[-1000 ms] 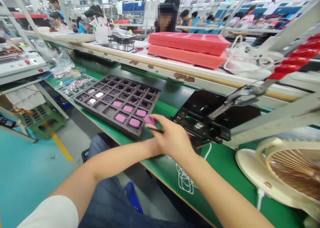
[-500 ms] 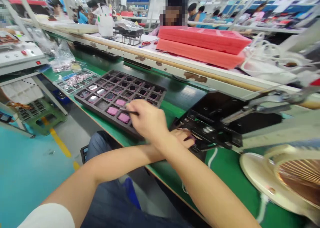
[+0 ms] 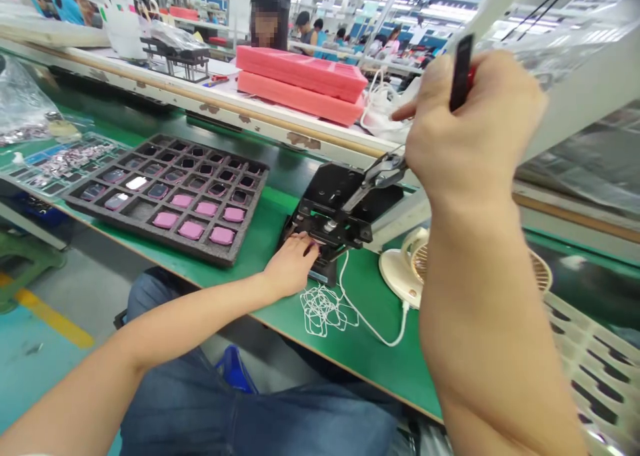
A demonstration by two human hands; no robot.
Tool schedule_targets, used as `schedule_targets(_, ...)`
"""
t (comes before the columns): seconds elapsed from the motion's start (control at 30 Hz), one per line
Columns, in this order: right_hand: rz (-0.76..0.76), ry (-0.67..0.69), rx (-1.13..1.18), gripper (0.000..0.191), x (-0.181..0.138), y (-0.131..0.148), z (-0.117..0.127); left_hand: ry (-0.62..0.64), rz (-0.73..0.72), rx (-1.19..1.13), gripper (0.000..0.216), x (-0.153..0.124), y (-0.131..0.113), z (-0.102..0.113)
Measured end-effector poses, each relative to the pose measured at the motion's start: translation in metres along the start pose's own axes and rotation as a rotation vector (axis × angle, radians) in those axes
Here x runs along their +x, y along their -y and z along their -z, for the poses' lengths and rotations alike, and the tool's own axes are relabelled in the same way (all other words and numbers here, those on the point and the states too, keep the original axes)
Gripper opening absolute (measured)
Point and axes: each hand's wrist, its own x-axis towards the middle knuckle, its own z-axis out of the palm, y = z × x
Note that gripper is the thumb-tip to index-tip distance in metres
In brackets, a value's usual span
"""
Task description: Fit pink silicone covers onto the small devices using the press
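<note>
My left hand reaches into the front of a black toggle press on the green bench. Its fingers are bent over a pink watch case, of which only a small edge shows. My right hand is raised at the right, wrapped round the end of the press's metal lever. A bit of red handle shows in that fist, and a flat black tool sticks up from it. Left of the press, a dark foam tray holds several dark-faced watch cases and pink ones.
Tangled white cord lies before the press, with a cream fan to its right. Small metal parts cover a sheet at the far left. Red foam blocks rest on the shelf. A person sits behind it.
My right hand has left the foam tray, crossed back over my left arm and risen to the press lever. My left hand stays at the press. The view has swung right.
</note>
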Motion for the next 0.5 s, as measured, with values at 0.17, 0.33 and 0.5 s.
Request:
schedule_targets(0.17,0.277,-0.205,-0.011,0.054,-0.027,-0.012,0.001,-0.110,0.013,-0.023,0.051,-0.008,-0.004,0.017)
schedule_targets(0.33,0.394,-0.359,0.057,0.016,-0.094,-0.015,-0.001,-0.254,0.045,-0.034,0.029,-0.049,-0.019,0.051)
schedule_targets(0.5,0.420,-0.235,0.135,0.018,-0.142,-0.019,-0.018,-0.283,-0.005,0.012,0.027,-0.078,-0.028,0.097)
